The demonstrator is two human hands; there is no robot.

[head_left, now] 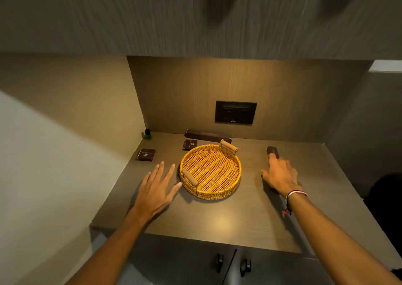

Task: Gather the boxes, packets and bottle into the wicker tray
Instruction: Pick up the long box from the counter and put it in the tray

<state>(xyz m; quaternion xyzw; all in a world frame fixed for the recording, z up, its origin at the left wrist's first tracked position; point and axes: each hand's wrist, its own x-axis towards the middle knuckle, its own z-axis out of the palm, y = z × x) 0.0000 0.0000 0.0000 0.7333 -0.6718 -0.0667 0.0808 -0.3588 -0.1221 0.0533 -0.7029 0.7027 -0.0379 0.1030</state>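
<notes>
A round wicker tray [210,194] with two wooden handles sits in the middle of the brown counter, nothing in it. My left hand [157,186] hovers flat and open just left of the tray. My right hand [280,176] lies over a long dark box [272,150] to the tray's right, fingers spread on it; most of that box is hidden. A long dark box [207,135] lies behind the tray, a small dark packet [190,144] just before it. Another dark packet [146,154] lies at the left. A small green bottle [147,134] stands in the back left corner.
The counter [217,219] sits in a niche with walls at left, back and right. A black socket plate [235,112] is on the back wall. An overhead cabinet hangs above. Two cabinet door handles [232,264] show below the front edge.
</notes>
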